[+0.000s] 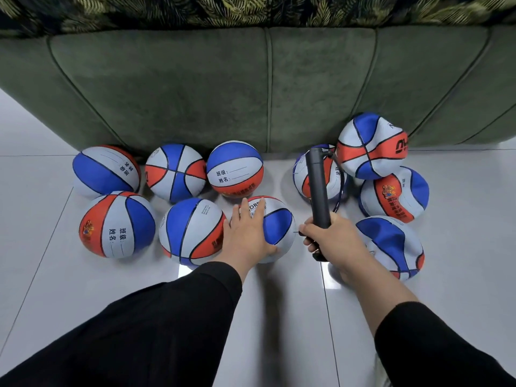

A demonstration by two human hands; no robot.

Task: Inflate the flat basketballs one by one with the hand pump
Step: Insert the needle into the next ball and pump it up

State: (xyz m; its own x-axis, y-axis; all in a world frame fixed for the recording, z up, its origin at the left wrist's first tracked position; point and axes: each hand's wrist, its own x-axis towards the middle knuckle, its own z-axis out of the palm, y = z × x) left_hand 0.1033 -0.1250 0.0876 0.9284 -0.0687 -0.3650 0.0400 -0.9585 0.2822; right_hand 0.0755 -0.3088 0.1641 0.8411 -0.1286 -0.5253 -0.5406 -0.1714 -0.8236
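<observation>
Two black sleeves (156,325) reach in from six o'clock. The left hand (245,233) lies on a ball (275,227), fingers straight and slightly apart; the right hand (329,238) has its fingers clamped round the black hand pump (317,188), which points to twelve o'clock. Four crumpled balls (371,146) sit at two o'clock, six round ones toward ten. The held ball looks full, so probably it should be rolled left and a flat one drawn close.

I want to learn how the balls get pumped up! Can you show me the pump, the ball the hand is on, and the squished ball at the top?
hand pump (316,185), head view, middle of its black barrel.
ball under the left hand (279,227), head view, its blue panel.
crumpled ball (363,152), head view, its orange band.
</observation>
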